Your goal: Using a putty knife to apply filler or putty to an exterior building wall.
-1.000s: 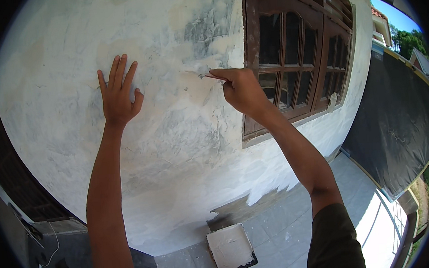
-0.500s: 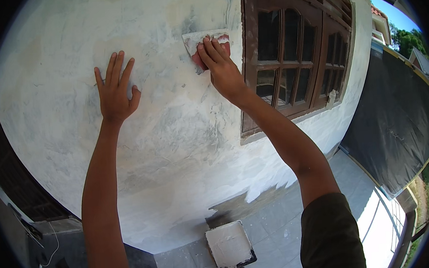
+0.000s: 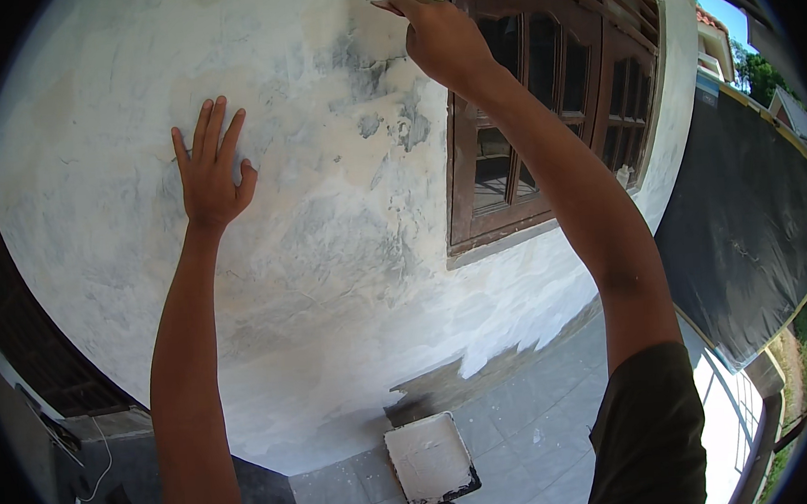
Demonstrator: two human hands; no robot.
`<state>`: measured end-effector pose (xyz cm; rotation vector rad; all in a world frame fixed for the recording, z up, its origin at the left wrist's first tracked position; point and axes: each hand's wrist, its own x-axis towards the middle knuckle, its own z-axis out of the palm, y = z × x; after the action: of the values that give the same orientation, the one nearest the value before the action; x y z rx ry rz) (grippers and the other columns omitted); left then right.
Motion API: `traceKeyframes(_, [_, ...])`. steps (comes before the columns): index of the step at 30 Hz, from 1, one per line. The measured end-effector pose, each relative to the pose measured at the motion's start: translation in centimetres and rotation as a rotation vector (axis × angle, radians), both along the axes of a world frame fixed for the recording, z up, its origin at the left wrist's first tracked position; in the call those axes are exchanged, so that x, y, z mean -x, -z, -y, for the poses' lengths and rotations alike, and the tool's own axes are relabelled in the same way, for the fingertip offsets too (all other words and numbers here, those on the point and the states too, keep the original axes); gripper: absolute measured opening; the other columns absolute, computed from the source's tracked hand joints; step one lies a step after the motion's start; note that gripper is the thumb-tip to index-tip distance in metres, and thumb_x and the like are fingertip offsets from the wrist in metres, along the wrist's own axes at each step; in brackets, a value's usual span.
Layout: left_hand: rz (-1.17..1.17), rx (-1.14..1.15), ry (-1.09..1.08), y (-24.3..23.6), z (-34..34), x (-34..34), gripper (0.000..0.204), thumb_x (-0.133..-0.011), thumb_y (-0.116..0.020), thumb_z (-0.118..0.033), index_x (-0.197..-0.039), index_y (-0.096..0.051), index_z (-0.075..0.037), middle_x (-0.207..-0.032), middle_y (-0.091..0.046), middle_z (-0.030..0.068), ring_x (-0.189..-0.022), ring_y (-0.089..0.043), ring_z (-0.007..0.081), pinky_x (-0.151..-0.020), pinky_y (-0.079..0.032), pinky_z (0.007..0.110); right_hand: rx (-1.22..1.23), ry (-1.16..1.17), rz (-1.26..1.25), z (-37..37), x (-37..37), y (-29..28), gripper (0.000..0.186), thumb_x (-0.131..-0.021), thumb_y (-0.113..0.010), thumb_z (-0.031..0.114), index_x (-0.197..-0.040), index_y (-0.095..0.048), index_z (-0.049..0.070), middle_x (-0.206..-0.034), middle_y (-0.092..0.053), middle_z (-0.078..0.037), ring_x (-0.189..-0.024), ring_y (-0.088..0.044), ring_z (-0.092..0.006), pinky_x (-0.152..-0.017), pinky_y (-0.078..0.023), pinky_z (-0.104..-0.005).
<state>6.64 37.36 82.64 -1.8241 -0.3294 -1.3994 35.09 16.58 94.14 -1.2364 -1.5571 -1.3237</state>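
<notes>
My left hand (image 3: 214, 176) lies flat against the wall (image 3: 309, 221) with its fingers spread, and it holds nothing. Higher up, beside the window's upper left corner, my right hand (image 3: 446, 41) is closed on a putty scraper (image 3: 385, 6). Only a thin edge of the scraper shows past my fingertips, close to the wall; the rest is hidden by the hand. Below that hand the wall has dark grey patches and rough, pitted spots among off-white filler.
A brown wooden window (image 3: 510, 176) with small panes is to the right. On the grey tiled floor (image 3: 517, 439) stands a square tray (image 3: 432, 458) of pale paste. A dark sheet (image 3: 742, 203) hangs at the far right, and a white cable (image 3: 108, 455) lies at the lower left.
My right hand has moved up and slightly right with the scraper, which has turned from flat on the wall to edge-on. My left hand has hardly moved.
</notes>
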Motion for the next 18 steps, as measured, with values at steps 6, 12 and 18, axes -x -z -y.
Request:
traceKeyframes(6, [0.005,0.003,-0.016,0.0,0.4,0.2,0.073,-0.077,-0.057,-0.014,-0.15,-0.049,-0.016,-0.164,-0.037,0.0073,-0.154,-0.03,0.0258,-0.122,-0.009,0.066,-0.145,0.053,0.167,-5.7,-1.1,2.7,0.042,-0.086,-0.057,-0.006,-0.128,-0.057,-0.006,-0.128,-0.063,-0.024,-0.122,-0.061,-0.0374,-0.098,-0.052,-0.045])
traceKeyframes(12, [-0.003,-0.009,-0.033,0.0,0.2,0.0,0.073,-0.078,-0.055,-0.014,-0.15,-0.049,-0.015,-0.164,-0.037,0.008,-0.154,-0.03,0.0266,-0.122,-0.009,0.066,-0.077,-0.032,0.137,-5.0,-0.1,8.9,0.045,-0.083,-0.059,-0.005,-0.127,-0.057,-0.01,-0.132,-0.06,-0.028,-0.124,-0.059,-0.0403,-0.104,-0.048,-0.0453])
traceKeyframes(18, [0.013,-0.032,-0.04,-0.1,-0.2,-0.1,0.072,-0.078,-0.055,-0.015,-0.15,-0.049,-0.015,-0.164,-0.037,0.0083,-0.155,-0.029,0.0265,-0.122,-0.008,0.065,0.058,-0.032,0.139,-3.1,1.3,14.5,0.042,-0.086,-0.06,-0.003,-0.127,-0.057,-0.011,-0.131,-0.06,-0.028,-0.125,-0.059,-0.0401,-0.104,-0.048,-0.0466])
